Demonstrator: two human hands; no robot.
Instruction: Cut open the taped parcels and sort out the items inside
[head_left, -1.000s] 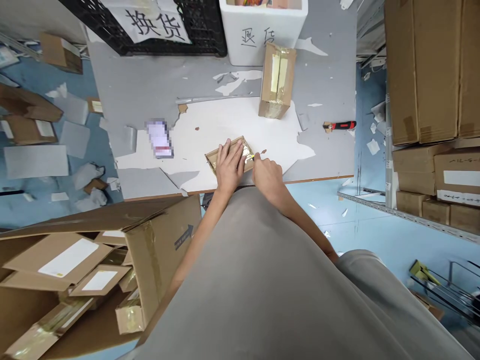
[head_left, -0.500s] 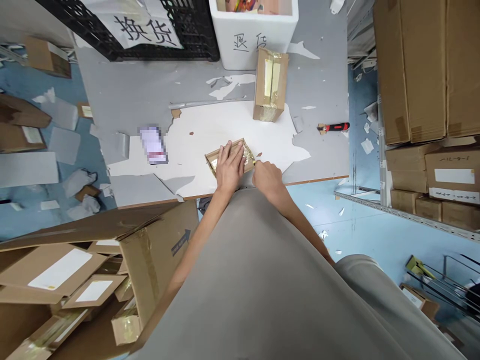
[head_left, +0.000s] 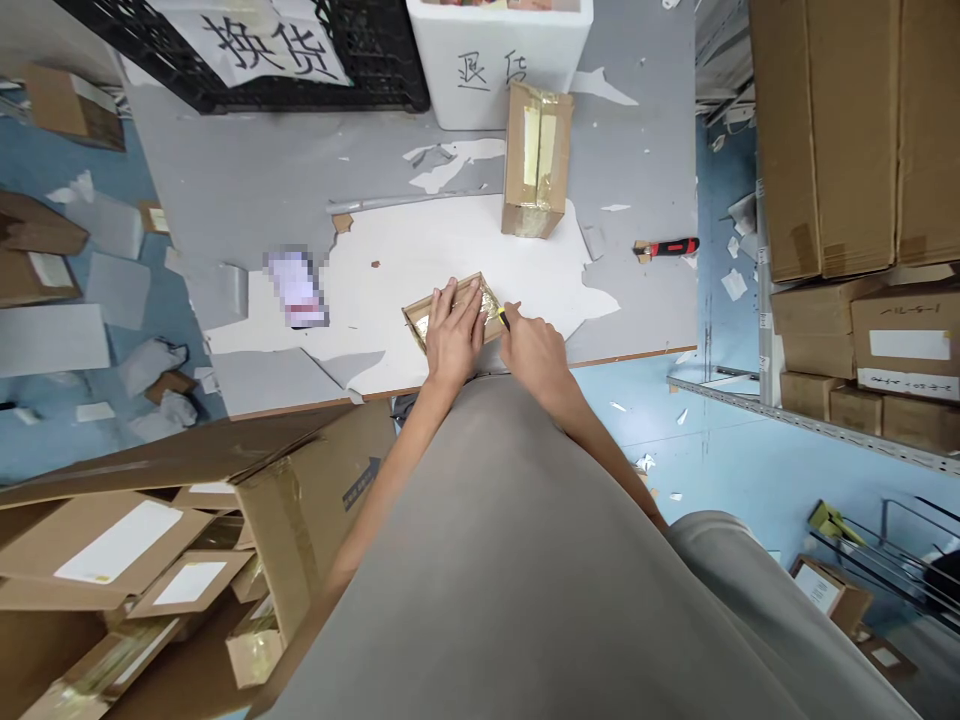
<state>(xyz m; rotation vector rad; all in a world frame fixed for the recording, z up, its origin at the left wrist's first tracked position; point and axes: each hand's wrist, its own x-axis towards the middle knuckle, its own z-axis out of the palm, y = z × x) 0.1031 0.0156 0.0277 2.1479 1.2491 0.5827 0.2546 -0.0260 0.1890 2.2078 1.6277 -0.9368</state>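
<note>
Two hands busy at the bench [head_left: 637, 180], folks! Nearest us, a big open carton [head_left: 300, 530] by the left arm, w/ parcels inside. Now the action: left hand [head_left: 454, 335] flat, fingers stretched over the small cardboard box [head_left: 489, 303], pinning it near the bench's front edge. Right hand [head_left: 534, 355] curled tight round a yellow-and-black tool [head_left: 503, 319], tip right at the box's R end, by the shiny tape. Blade? Can't tell, too small. Looks like the tape-cutting step to me, prob. midway. Next move calls for a firm L palm, fingertips well clear of that tip, & a short, controlled stroke along the edge, not too deep.

Box sits on a torn white sheet [head_left: 420, 235]. Further out, a red-and-black cutter [head_left: 671, 247] lies off R, approx. level w/ a blurred phone-like item [head_left: 298, 290] off L. Beyond: taped carton [head_left: 536, 160], upright white tub [head_left: 465, 110] just behind it, black crate [head_left: 322, 100] alongside.
</note>
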